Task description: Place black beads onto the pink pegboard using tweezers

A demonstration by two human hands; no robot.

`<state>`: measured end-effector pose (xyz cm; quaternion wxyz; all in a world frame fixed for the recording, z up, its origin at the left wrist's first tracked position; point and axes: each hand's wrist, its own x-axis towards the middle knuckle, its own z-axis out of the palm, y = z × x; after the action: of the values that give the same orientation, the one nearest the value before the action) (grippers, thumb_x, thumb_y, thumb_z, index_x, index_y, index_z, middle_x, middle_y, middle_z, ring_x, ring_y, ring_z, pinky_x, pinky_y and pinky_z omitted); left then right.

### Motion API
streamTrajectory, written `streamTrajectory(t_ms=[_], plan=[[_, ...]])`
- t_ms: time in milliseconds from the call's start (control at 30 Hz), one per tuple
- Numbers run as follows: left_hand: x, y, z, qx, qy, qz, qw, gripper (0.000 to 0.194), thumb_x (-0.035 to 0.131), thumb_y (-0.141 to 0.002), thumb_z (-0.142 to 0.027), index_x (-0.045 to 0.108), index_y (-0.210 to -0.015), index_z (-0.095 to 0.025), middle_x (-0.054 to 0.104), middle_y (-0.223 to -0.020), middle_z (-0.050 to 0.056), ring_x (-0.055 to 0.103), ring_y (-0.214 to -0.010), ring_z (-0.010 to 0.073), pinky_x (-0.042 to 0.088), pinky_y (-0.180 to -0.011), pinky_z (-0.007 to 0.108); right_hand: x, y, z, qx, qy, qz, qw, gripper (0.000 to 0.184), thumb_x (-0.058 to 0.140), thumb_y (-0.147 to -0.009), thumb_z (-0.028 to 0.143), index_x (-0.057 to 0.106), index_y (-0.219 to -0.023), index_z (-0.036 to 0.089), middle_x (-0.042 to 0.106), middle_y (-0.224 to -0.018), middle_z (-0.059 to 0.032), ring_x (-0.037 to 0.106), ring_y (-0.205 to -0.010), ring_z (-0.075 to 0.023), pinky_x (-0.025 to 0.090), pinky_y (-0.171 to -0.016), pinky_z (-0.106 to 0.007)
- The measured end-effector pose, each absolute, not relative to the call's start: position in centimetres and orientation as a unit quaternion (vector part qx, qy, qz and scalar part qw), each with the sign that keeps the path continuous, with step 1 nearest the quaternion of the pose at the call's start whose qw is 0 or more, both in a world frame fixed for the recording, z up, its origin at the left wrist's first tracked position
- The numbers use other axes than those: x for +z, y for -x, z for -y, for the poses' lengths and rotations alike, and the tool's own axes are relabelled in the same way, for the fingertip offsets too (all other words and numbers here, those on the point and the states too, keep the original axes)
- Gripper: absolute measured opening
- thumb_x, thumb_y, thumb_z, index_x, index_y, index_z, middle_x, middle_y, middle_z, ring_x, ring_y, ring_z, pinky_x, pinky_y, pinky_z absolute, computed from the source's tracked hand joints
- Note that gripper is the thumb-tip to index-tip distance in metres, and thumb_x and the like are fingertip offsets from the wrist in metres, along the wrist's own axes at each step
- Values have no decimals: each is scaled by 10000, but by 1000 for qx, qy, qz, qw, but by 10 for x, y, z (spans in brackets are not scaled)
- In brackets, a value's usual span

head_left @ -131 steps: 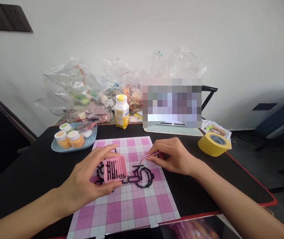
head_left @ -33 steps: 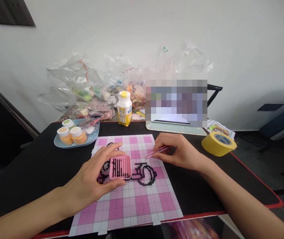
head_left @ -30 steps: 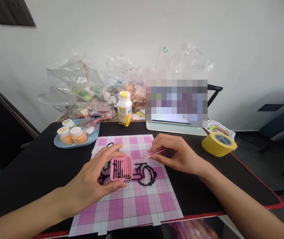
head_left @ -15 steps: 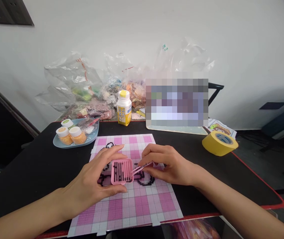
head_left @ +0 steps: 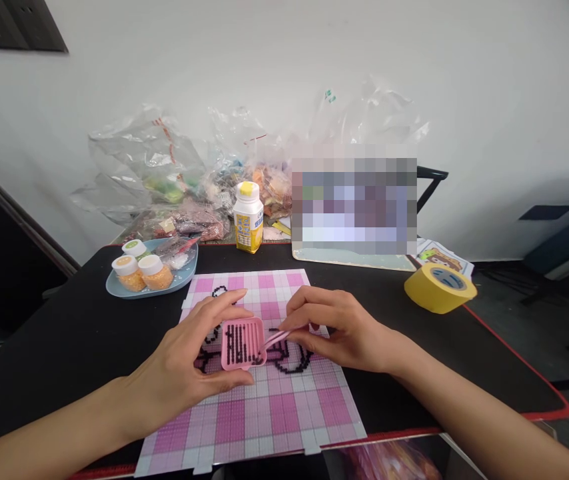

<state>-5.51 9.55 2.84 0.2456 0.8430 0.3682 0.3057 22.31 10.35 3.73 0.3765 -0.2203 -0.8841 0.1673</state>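
My left hand (head_left: 184,363) grips a small pink bead tray (head_left: 243,343) between thumb and fingers, holding it just above a pink checked pegboard (head_left: 264,407). Rows of black beads lie in the tray's grooves. My right hand (head_left: 337,330) pinches pink tweezers (head_left: 278,337), whose tips reach into the tray's right edge. A black bead outline (head_left: 294,360) sits on the pegboard under and beside both hands, partly hidden by the tray.
A blue plate (head_left: 184,277) with three small bead jars stands at the back left. Behind it lie clear plastic bags (head_left: 164,180) and a white bottle with a yellow cap (head_left: 248,218). A yellow tape roll (head_left: 439,287) sits right, near the black table's red-trimmed edge (head_left: 539,373).
My right hand moved left and down from above the bead outline, bringing the tweezer tips to the tray's right edge. My left hand kept hold of the tray, shifting only slightly.
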Motion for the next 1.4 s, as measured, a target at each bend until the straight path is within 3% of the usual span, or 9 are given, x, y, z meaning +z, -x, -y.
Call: streamTrajectory(t_ms=[167, 333, 533, 1400], plan=[[29, 55, -95, 313, -836, -383, 237, 756, 697, -853, -647, 331, -1497, -498, 726, -1246, -1, 666, -1196, 281, 521, -1027, 471, 46, -238, -109, 153, 269, 858, 409, 118, 619, -993, 245, 714, -960, 182, 686, -871, -60, 642, -757, -144, 545, -643, -250], [30, 55, -95, 318, -837, -382, 229, 748, 708, -855, -630, 358, -1494, -461, 735, -1233, 35, 691, -1179, 315, 575, -958, 470, 47, -255, -118, 164, 353, 857, 337, 167, 683, -955, 307, 709, -862, 171, 688, -826, -48, 617, -701, -127, 479, -591, -221], [31, 54, -94, 318, -832, -391, 232, 731, 694, -860, -643, 343, -1485, -498, 739, -1231, -3, 667, -1211, 292, 539, -1007, 462, 45, -259, -121, 159, 378, 872, 269, 260, 700, -942, 388, 706, -816, 161, 677, -755, -39, 580, -660, -127, 426, -572, -227], [32, 53, -92, 310, -828, -407, 230, 725, 662, -854, -689, 318, -1476, -545, 736, -1235, -62, 632, -1229, 254, 502, -1011, 404, 43, -257, -120, 157, 366, 878, 264, 186, 728, -918, 303, 703, -798, 164, 663, -769, -27, 582, -670, -119, 420, -577, -217]])
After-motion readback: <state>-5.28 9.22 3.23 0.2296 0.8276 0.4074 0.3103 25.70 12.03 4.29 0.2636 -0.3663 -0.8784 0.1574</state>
